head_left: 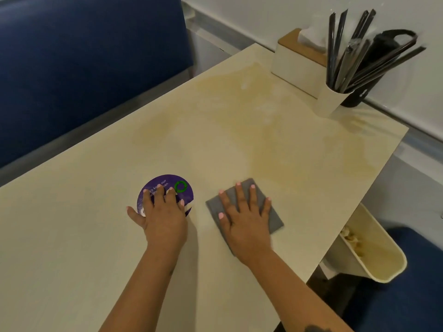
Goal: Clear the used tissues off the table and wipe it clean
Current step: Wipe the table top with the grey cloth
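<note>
- The right hand [244,212] presses flat, fingers spread, on a grey cloth [272,213] on the near right of the table [215,140].
- The cloth's long axis runs near-left to far-right.
- The left hand [163,216] rests flat, fingers extended, on a purple round sticker [167,182].
- Crumpled tissues [350,236] lie in the cream bin [383,259] hanging at the table's right edge.

Dim, warm indoor light, yellowish cast over the table [215,130]; soft sheen on the tabletop well beyond the fingertips, toward the tissue box [296,65]; no hard glare. Short soft shadows fall just beside the left hand [161,215] on its right edge; fainter shadow under the right hand [244,219]. Slight softness overall, compression smear; cloth [275,219] edge beside the little finger blurred. Wide-angle bending at frame edges; table edges splay outward; straws [347,51] lean.
</note>
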A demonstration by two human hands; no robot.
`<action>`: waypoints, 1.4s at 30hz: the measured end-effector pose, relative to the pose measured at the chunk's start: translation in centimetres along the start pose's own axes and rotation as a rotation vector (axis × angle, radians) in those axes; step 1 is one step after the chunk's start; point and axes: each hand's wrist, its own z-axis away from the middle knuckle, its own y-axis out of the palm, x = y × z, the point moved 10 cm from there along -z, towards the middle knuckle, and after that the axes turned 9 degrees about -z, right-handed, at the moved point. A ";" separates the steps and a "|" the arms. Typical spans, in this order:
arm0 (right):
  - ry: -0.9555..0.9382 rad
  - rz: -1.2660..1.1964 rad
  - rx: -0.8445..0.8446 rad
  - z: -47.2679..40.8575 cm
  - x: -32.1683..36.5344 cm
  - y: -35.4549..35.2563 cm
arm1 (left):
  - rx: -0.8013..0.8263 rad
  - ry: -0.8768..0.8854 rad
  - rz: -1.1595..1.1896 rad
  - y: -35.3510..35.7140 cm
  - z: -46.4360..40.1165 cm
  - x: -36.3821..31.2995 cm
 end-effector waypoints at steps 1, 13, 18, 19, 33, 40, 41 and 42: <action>-0.066 -0.003 0.009 0.9 1.0 0.4 | 0.001 -0.005 0.005 0.0 0.0 0.0; 0.037 -0.003 0.048 -4.2 -0.2 -0.4 | 0.053 -0.026 0.003 -0.1 0.3 -0.1; -0.148 -0.023 0.056 -3.0 2.6 1.0 | 0.067 -0.020 0.005 0.6 -0.3 0.4; -0.181 -0.009 0.064 -2.6 2.2 1.0 | 0.069 -0.017 0.006 0.8 -0.3 0.5; -0.087 0.067 0.113 -9.2 4.6 1.8 | -0.061 0.139 0.096 0.2 -0.8 1.8; 0.018 0.061 0.067 -12.6 3.5 0.6 | -0.138 0.254 0.112 -0.4 -1.4 2.9; 0.037 0.057 0.059 -13.5 4.6 0.9 | -0.153 0.265 0.127 -0.4 -1.4 3.1; 0.030 0.051 0.067 -14.1 5.9 1.3 | -0.160 0.274 0.142 -0.5 -1.4 3.2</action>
